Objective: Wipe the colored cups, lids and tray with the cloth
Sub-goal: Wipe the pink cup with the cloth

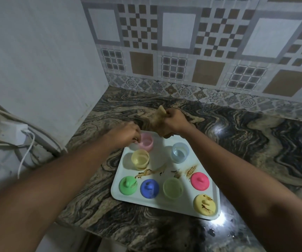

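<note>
Cloth in right hand above tray far edge

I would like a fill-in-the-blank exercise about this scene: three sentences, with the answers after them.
1. The right hand grips a crumpled ____.
2. The cup at the left hand's fingers is ____.
3. The lid at the tray's near right corner is ____.
Missing words: cloth; pink; yellow.
</note>
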The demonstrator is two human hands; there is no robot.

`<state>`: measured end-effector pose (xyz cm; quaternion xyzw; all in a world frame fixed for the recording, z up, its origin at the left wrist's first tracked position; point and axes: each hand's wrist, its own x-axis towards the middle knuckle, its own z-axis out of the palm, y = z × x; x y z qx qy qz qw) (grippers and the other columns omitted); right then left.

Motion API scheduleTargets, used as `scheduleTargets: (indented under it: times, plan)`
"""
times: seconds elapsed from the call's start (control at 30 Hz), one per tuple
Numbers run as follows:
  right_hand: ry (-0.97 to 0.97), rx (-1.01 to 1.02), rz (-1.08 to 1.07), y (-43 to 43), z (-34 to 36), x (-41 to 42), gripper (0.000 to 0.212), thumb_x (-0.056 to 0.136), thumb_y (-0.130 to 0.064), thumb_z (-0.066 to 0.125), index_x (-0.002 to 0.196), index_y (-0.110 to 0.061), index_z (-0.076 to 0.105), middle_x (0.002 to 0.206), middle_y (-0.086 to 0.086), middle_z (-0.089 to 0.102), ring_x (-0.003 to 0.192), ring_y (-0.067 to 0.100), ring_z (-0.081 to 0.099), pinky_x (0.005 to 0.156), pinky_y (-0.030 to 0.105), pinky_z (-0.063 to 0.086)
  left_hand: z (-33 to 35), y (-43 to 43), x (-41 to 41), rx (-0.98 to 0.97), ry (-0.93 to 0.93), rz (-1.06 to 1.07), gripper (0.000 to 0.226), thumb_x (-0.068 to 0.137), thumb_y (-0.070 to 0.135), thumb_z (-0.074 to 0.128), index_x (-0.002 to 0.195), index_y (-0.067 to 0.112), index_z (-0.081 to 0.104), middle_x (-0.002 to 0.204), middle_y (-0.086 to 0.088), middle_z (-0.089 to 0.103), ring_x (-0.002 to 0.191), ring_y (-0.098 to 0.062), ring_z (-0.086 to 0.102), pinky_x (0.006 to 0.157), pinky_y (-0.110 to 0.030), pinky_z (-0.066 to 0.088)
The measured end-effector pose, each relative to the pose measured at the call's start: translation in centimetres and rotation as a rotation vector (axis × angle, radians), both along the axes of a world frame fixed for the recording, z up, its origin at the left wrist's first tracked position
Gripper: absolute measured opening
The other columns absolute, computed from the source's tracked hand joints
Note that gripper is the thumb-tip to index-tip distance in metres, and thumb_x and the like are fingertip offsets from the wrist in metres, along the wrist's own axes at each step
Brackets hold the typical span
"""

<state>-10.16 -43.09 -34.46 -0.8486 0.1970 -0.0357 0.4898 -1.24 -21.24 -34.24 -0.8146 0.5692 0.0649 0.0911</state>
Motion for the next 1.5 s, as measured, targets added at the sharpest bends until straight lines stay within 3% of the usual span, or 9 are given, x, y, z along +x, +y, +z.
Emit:
scheduleTargets:
  times: [0.2,0.3,0.43,0.67,0.87,1.1,1.27,1.43,1.5]
  plan:
    - [0.007,0.013,-0.032,0.1,-0.6,-1.2,0.017,0.092,-0.02,0.054,0.093,-0.007,0.066,0.08,0.017,0.07,0.072,0.04,0.069,0.061,0.046,0.056,-0.7,0.1,0.4,-0.355,0.195,0.126,0.013,0.091,0.011,0.066,0.1,0.014,0.074,0.133,-0.013,0.058,0.123,-0.033,0.052,0.094,-0.034,0.043]
    - [-0.149,0.116,-0.054,0.7,-0.2,-2.6,0.025,0.098,-0.024,0.048,0.109,-0.014,0.069,0.079,0.012,0.07,0.063,0.031,0.065,0.054,0.041,0.054,1.6,-0.6,0.4,-0.519,0.421,0.227,0.014,0.092,0.002,0.059,0.099,0.008,0.069,0.115,-0.013,0.068,0.104,-0.024,0.063,0.09,-0.037,0.052]
    - [-0.3,0.245,0.023,2.7,2.3,-4.4,0.037,0.107,-0.009,0.042,0.14,-0.011,0.057,0.082,0.001,0.064,0.059,0.014,0.055,0.054,0.028,0.047,5.6,-1.5,-0.7,-0.668,0.545,0.316,0.01,0.096,0.007,0.059,0.1,0.011,0.068,0.098,-0.002,0.07,0.084,-0.008,0.061,0.077,-0.016,0.047]
    - [-0.43,0.423,0.011,4.6,5.8,-6.6,0.046,0.104,-0.019,0.047,0.15,-0.013,0.046,0.127,0.0,0.061,0.112,0.014,0.06,0.09,0.034,0.053,10.6,-1.7,-2.6,-0.918,0.777,0.464,0.015,0.093,0.014,0.066,0.086,0.028,0.07,0.093,0.003,0.071,0.092,-0.02,0.069,0.078,-0.039,0.061]
    - [-0.467,0.214,-0.017,6.4,6.2,-7.8,0.117,0.067,-0.032,0.094,0.16,-0.022,0.023,0.157,-0.002,0.044,0.14,0.009,0.047,0.109,0.038,0.049,13.9,-1.4,-4.4,-0.997,0.787,0.462,0.017,0.09,0.024,0.069,0.106,0.024,0.074,0.107,0.006,0.073,0.096,-0.01,0.07,0.075,-0.024,0.06]
    - [-0.549,0.226,-0.078,6.4,7.7,-8.5,0.107,0.066,-0.019,0.095,0.155,-0.014,0.036,0.144,0.01,0.058,0.131,0.017,0.058,0.098,0.037,0.057,15.4,0.0,-4.4,-0.924,0.938,0.42,0.021,0.075,0.036,0.074,0.096,0.032,0.078,0.102,0.003,0.077,0.1,-0.017,0.072,0.085,-0.044,0.06]
    - [-0.602,0.206,-0.079,7.0,8.5,-9.0,0.11,0.067,-0.008,0.093,0.155,-0.022,0.029,0.131,0.001,0.067,0.109,-0.001,0.067,0.088,0.021,0.058,16.1,-1.1,-5.8,-1.033,1.013,0.454,0.006,0.084,0.013,0.072,0.088,0.016,0.075,0.092,-0.006,0.075,0.091,-0.02,0.073,0.074,-0.035,0.062]
    - [-0.72,-0.074,-0.132,7.1,8.8,-8.8,0.099,0.07,-0.012,0.091,0.152,-0.004,0.038,0.127,0.013,0.069,0.108,0.004,0.067,0.089,0.022,0.057,16.5,-1.6,-6.6,-1.063,0.844,0.431,0.011,0.084,0.014,0.074,0.084,0.025,0.073,0.09,-0.001,0.075,0.089,-0.019,0.072,0.076,-0.041,0.063]
    - [-0.79,-0.194,-0.126,7.2,8.3,-8.6,0.092,0.072,-0.02,0.089,0.147,0.006,0.042,0.136,0.025,0.061,0.127,0.025,0.061,0.1,0.034,0.055,16.6,-1.7,-6.5,-1.033,0.734,0.395,0.007,0.085,0.02,0.074,0.084,0.027,0.074,0.088,0.003,0.075,0.088,-0.016,0.072,0.08,-0.044,0.061]
